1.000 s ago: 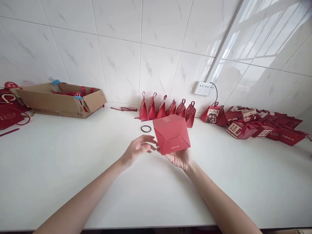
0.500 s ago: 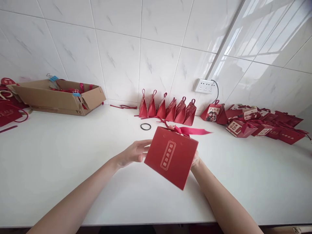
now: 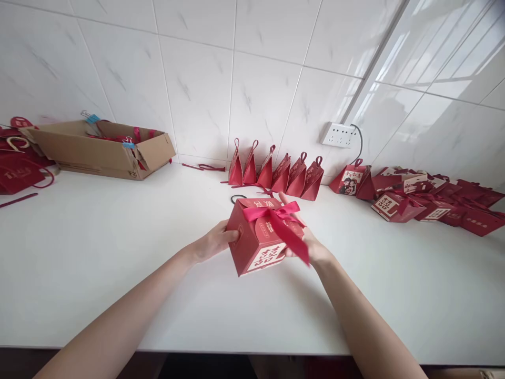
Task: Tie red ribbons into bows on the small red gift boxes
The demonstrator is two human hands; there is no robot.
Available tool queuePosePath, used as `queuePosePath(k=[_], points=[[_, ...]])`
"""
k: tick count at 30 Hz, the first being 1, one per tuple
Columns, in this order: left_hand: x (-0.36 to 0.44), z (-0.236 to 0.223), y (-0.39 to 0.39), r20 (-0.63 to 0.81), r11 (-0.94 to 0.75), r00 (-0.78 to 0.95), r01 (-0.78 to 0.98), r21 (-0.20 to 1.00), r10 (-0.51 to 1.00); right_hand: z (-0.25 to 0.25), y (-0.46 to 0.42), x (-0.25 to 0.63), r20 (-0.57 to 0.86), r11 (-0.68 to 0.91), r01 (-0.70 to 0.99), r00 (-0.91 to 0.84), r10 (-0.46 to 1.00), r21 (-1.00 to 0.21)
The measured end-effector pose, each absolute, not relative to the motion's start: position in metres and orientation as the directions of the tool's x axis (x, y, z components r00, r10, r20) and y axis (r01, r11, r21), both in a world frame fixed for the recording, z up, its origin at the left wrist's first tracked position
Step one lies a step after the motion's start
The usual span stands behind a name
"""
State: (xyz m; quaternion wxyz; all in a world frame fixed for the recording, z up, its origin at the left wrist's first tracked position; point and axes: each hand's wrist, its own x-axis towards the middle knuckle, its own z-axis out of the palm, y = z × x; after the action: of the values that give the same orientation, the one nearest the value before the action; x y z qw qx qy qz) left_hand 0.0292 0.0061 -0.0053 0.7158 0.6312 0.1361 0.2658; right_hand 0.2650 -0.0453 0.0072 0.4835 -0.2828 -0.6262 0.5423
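Observation:
Between my two hands is a red gift box (image 3: 246,239) with a white printed panel on its front, held above the white table. A pink-red ribbon (image 3: 287,231) is tied in a bow on its top, one tail hanging over the front. My left hand (image 3: 213,241) grips the box's left side, thumb on the face and the other fingers hidden behind it. My right hand (image 3: 313,246) holds the right side, partly covered by the box and the ribbon. Just behind the box, a black ring (image 3: 238,198) lies on the table, partly hidden.
Several red pointed boxes with loops (image 3: 281,175) stand along the tiled wall. A cardboard box (image 3: 94,158) with red contents sits at the back left, beside red bags (image 3: 19,171). Red gift boxes (image 3: 437,202) are piled at the right. A power strip (image 3: 338,135) is on the wall.
The box has been turned from its underside, past a plain lettered side, to show its bow and white panel. My left hand has come from beside the box to grip it.

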Motion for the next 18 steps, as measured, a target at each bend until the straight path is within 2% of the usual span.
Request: queuePosePath(k=[3, 5, 8, 11, 14, 16, 18], points=[[0.031, -0.005, 0.008, 0.176, 0.041, 0.743, -0.265, 0.963, 0.646, 0.009, -0.047, 0.257, 0.346, 0.327, -0.113, -0.344, 0.873, -0.938], [0.032, -0.002, 0.006, 0.18, 0.037, 0.672, -0.295, 0.955, 0.718, 0.009, -0.049, 0.253, 0.386, 0.405, 0.011, -0.284, 0.878, -0.914], [0.033, 0.0, 0.004, 0.164, 0.069, 0.619, -0.335, 0.94, 0.768, 0.007, -0.051, 0.25, 0.508, 0.547, 0.238, -0.207, 0.836, -0.803], [0.033, 0.0, 0.007, 0.165, 0.072, 0.607, -0.346, 0.936, 0.778, 0.001, -0.044, 0.25, 0.611, 0.653, 0.348, -0.237, 0.755, -0.672], [0.032, -0.001, 0.014, 0.074, 0.072, 0.549, -0.24, 0.968, 0.833, -0.011, -0.029, 0.252, 0.656, 0.674, 0.418, -0.213, 0.724, -0.609], [0.03, -0.001, 0.018, -0.011, 0.066, 0.427, -0.113, 0.991, 0.904, -0.018, -0.02, 0.255, 0.671, 0.64, 0.435, -0.103, 0.734, -0.633], [0.028, -0.003, 0.022, -0.04, 0.034, 0.305, 0.025, 0.999, 0.952, -0.02, -0.014, 0.261, 0.686, 0.589, 0.435, 0.099, 0.72, -0.681]])
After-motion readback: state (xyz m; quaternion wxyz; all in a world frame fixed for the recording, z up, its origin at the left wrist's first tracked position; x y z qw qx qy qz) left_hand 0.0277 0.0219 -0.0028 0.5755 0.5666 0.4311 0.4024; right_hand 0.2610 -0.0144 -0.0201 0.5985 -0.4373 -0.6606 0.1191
